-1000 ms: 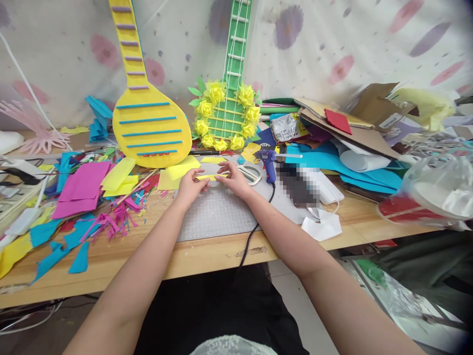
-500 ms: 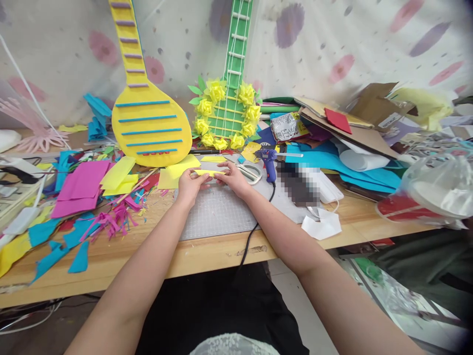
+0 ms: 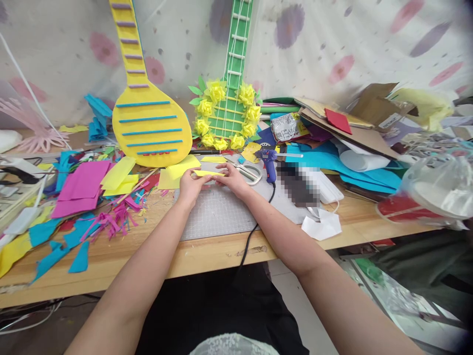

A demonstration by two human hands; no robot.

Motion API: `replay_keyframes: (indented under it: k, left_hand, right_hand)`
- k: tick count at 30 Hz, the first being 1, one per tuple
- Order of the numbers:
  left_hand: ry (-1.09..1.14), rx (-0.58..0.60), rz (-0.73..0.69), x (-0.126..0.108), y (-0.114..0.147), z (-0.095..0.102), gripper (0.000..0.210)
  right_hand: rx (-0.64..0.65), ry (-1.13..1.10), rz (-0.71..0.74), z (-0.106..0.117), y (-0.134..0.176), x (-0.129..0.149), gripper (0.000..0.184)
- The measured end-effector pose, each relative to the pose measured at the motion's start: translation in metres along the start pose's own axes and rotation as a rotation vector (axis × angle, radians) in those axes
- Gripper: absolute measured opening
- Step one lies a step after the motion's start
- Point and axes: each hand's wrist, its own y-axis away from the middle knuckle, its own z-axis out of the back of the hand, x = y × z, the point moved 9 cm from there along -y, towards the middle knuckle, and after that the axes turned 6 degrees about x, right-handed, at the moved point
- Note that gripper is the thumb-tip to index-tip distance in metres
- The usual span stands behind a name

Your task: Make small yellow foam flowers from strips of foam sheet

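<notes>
A narrow strip of yellow paper [image 3: 209, 173] is stretched between my two hands above the grey cutting mat [image 3: 214, 217]. My left hand [image 3: 191, 187] pinches its left end, and my right hand [image 3: 234, 180] grips the right end, thumbs close together along the near edge. Beside my right hand lie scissors [image 3: 251, 173] with pale handles. A purple glue gun [image 3: 270, 165] rests farther right, its cord running down over the table edge. Yellow paper sheets [image 3: 173, 176] lie just left of my left hand.
Behind stand a yellow lute-shaped craft [image 3: 151, 125] and a green one [image 3: 236, 64] ringed with yellow paper flowers. Magenta paper [image 3: 82, 187] and scraps cover the left side. Cardboard and blue paper [image 3: 328, 162] pile up at right, near a plastic-wrapped red-and-white tub [image 3: 417, 202].
My fingers have shifted slightly along the yellow strip, and the thumbs have come closer together. Everything else stays where it was.
</notes>
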Motion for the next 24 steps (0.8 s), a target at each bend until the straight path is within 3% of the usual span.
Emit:
replay_keyframes:
  k: [12, 24]
  left_hand:
    - [0.045, -0.012, 0.000, 0.0003, 0.0006, 0.0026, 0.039]
    - [0.052, -0.006, 0.002, 0.0014, -0.0009, 0.0027, 0.040]
  right_hand:
    - [0.007, 0.025, 0.000, 0.0005, -0.0011, -0.0027, 0.028]
    - [0.007, 0.020, 0.028, -0.0001, -0.0023, -0.0014, 0.031]
